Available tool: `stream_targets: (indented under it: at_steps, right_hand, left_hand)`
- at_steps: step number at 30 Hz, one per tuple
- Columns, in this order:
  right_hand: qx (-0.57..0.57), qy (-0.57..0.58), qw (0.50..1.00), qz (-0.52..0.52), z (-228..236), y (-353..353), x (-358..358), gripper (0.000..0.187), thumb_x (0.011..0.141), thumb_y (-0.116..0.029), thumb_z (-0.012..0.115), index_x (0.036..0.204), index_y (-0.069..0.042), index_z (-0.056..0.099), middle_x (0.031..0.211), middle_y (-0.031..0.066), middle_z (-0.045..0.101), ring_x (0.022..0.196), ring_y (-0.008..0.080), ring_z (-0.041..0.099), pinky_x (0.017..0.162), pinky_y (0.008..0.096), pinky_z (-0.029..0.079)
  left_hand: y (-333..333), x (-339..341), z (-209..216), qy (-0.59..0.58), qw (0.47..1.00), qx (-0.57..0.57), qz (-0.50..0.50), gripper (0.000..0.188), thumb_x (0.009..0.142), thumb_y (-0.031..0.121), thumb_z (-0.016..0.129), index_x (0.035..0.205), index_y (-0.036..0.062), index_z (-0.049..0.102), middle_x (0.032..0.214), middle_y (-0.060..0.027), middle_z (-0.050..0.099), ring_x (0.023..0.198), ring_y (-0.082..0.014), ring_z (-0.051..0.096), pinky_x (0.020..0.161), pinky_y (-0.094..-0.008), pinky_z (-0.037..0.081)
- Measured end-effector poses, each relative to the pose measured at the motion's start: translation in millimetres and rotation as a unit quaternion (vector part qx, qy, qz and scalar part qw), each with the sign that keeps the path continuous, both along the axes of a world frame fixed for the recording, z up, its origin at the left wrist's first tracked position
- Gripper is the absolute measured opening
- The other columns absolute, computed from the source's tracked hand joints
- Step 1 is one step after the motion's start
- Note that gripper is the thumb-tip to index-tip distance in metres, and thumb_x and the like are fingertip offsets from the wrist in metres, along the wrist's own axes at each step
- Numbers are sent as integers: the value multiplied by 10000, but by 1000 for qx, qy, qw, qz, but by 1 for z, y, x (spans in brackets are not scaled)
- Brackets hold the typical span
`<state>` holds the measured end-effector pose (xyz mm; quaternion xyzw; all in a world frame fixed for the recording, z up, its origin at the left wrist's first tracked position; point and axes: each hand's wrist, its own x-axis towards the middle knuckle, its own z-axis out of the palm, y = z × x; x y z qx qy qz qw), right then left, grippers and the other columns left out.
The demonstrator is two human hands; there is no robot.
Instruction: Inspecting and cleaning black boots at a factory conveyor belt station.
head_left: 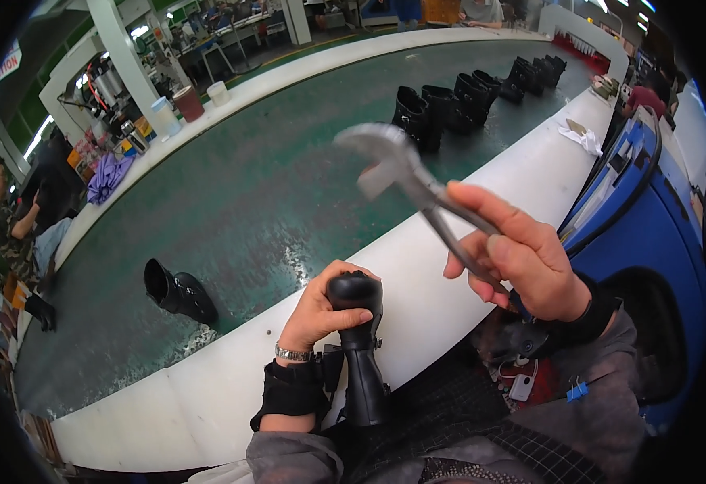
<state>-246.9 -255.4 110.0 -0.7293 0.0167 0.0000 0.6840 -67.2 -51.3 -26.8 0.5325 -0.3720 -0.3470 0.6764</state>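
My left hand [321,313] is wrapped round the toe end of a black boot [363,367], thumb across it. The boot lies with its toe pointing away from me and its shaft toward my lap, over the near white ledge. My right hand [522,262] grips the handles of steel lasting pliers [417,181], raised above the ledge to the right of the boot. The jaws of the pliers, slightly blurred, point up and left, apart from the boot. A single black ankle boot [179,292] stands on the green conveyor belt [264,202] at the left.
Several black boots [450,105] stand in a row on the belt's far right. A white cloth [583,139] lies on the ledge [167,407]. A blue cart [635,218] is close by my right arm. Across the belt are a purple cloth [109,176], tubs and a seated person [26,218].
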Motion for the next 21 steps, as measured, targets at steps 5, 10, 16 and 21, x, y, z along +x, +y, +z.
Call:
stream_targets:
  at_steps: [5,10,16,21]
  right_hand:
    - [-151,98,981,75,-21,-5,7,492,975,-147,411,1460,-135,334,813,19,587,601,47,472,596,201,446]
    - [-40,1,999,-36,-4,-7,3,490,973,-134,423,1454,-95,335,823,16,589,617,42,472,602,194,444]
    - [-191,79,974,92,-12,-14,8,471,983,-171,418,1449,-144,359,777,16,572,601,44,476,594,200,454]
    - [22,-21,999,-19,-12,-8,5,485,975,-149,402,1455,-116,339,861,28,583,593,26,457,533,175,421]
  left_hand:
    - [-4,4,-6,5,1000,2,4,477,648,45,785,1067,82,562,1097,-62,631,1016,-166,579,915,-327,461]
    - [-2,-1,0,-19,1000,10,8,492,611,14,779,1040,79,547,1096,-123,645,1009,-195,602,905,-345,477]
    - [-2,-1,-5,1,1000,22,9,486,610,2,773,1033,73,546,1095,-130,643,1017,-203,601,915,-351,471]
    - [-1,0,-1,-12,1000,16,-5,494,604,-5,775,1035,75,545,1103,-144,641,1024,-207,601,918,-347,467]
